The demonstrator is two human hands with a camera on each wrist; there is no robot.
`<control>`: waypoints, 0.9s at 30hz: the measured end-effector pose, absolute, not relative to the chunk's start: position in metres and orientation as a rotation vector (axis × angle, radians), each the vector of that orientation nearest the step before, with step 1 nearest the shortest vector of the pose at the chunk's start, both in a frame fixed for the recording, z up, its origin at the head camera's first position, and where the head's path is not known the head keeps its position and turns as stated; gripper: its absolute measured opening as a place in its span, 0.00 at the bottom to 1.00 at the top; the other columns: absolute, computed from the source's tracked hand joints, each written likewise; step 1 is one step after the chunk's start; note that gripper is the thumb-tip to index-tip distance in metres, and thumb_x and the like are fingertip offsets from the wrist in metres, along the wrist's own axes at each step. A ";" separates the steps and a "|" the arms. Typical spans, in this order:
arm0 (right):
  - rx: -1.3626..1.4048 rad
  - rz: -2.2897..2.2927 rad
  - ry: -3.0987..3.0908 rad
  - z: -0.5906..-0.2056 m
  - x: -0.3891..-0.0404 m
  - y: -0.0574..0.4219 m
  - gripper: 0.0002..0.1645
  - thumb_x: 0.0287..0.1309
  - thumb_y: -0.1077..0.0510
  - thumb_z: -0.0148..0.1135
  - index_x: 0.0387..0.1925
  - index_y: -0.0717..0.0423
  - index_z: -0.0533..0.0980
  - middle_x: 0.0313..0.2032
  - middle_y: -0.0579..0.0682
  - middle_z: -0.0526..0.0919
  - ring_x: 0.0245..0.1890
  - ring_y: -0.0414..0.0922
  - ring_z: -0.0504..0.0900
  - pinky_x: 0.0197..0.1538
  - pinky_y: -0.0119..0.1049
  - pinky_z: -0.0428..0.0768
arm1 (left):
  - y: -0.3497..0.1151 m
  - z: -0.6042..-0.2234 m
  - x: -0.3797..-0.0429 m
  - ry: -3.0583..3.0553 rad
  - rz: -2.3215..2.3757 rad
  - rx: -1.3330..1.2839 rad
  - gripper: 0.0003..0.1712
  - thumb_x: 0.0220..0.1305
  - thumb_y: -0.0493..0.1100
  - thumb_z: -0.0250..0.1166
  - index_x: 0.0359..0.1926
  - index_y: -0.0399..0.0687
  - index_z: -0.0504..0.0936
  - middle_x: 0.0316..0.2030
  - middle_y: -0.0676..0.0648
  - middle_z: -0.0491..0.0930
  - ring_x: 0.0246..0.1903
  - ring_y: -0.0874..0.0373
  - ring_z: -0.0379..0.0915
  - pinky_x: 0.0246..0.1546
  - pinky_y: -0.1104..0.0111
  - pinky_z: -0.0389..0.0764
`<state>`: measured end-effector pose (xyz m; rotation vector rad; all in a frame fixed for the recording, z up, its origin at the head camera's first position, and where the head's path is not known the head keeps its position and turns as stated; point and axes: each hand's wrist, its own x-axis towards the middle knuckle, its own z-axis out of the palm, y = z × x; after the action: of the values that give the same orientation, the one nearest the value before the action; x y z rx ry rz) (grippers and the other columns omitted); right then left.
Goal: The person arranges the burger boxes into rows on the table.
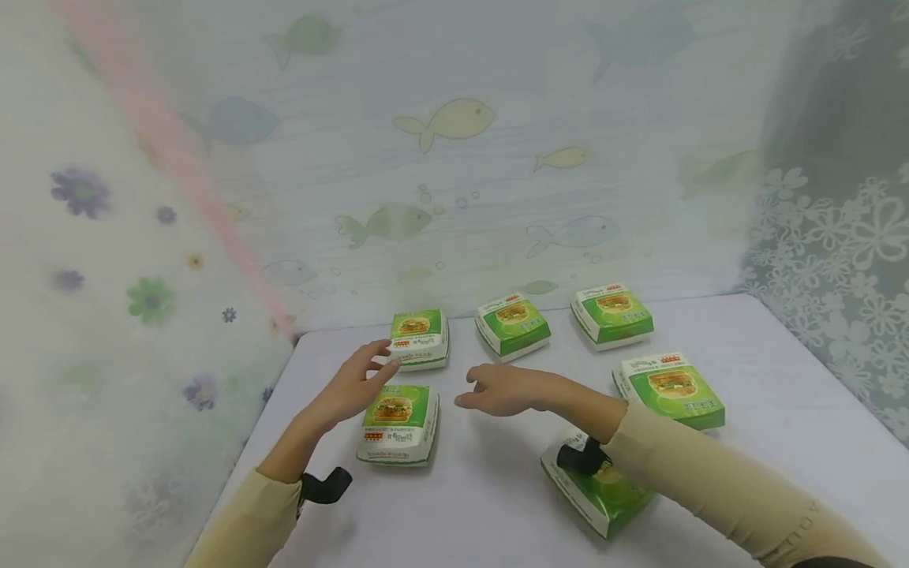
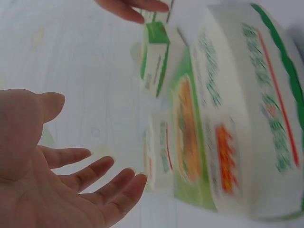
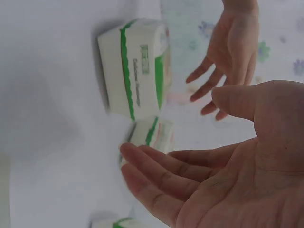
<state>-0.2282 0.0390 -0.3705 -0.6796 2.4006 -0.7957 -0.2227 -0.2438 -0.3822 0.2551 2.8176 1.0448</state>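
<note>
My left hand (image 1: 355,384) hovers above the near left burger box (image 1: 398,422), its fingers loosely spread and holding nothing. Behind that box sits another burger box (image 1: 420,338), close to the left fingertips in the head view. To the right, my right hand (image 1: 507,389) hangs over the table between the left boxes and the right ones, with relaxed fingers and nothing in the palm. In the left wrist view the near left box (image 2: 237,109) looms large beside the open fingers (image 2: 95,185). The right wrist view shows both hands apart from the boxes.
Green and white burger boxes stand at the back middle (image 1: 513,325), back right (image 1: 612,315) and right (image 1: 669,388). Under the right forearm, a tilted-looking box (image 1: 596,489) is partly hidden. A fish-patterned curtain (image 1: 483,181) rises behind the white table (image 1: 490,505).
</note>
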 end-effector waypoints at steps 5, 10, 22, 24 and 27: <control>-0.633 -0.840 2.433 -0.364 -0.235 0.063 0.37 0.73 0.42 0.58 0.70 0.63 0.67 0.63 0.58 0.78 0.64 0.55 0.76 0.61 0.53 0.79 | -0.217 -0.373 -0.236 2.797 1.070 0.353 0.38 0.79 0.57 0.54 0.79 0.44 0.55 0.72 0.36 0.64 0.70 0.38 0.64 0.65 0.40 0.71; -0.615 -0.857 2.479 -0.362 -0.241 0.086 0.36 0.74 0.42 0.57 0.68 0.64 0.69 0.63 0.61 0.77 0.65 0.58 0.75 0.61 0.55 0.79 | -0.198 -0.371 -0.250 2.760 1.124 0.407 0.39 0.79 0.57 0.54 0.79 0.45 0.55 0.74 0.37 0.62 0.71 0.39 0.63 0.66 0.42 0.70; -0.540 -0.856 2.522 -0.360 -0.259 0.121 0.35 0.75 0.44 0.54 0.67 0.68 0.69 0.61 0.64 0.77 0.61 0.59 0.76 0.57 0.54 0.80 | -0.158 -0.374 -0.273 2.674 1.261 0.354 0.39 0.78 0.57 0.56 0.79 0.45 0.56 0.73 0.39 0.63 0.71 0.40 0.62 0.67 0.46 0.71; -0.527 -0.849 2.529 -0.360 -0.265 0.125 0.34 0.75 0.45 0.53 0.66 0.70 0.69 0.60 0.63 0.77 0.58 0.57 0.77 0.56 0.52 0.80 | -0.152 -0.373 -0.277 2.663 1.253 0.341 0.40 0.77 0.58 0.57 0.79 0.46 0.56 0.74 0.39 0.62 0.72 0.39 0.60 0.68 0.46 0.69; -0.488 -0.841 2.538 -0.362 -0.274 0.130 0.36 0.76 0.45 0.52 0.65 0.74 0.68 0.58 0.65 0.76 0.56 0.56 0.76 0.54 0.51 0.79 | -0.144 -0.372 -0.285 2.660 1.239 0.336 0.41 0.77 0.58 0.56 0.80 0.46 0.55 0.75 0.38 0.61 0.73 0.39 0.58 0.69 0.45 0.67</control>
<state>-0.2736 0.1303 -0.3618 -0.4876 2.5381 -0.8415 -0.2851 -0.1436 -0.3720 0.3362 2.6596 1.2387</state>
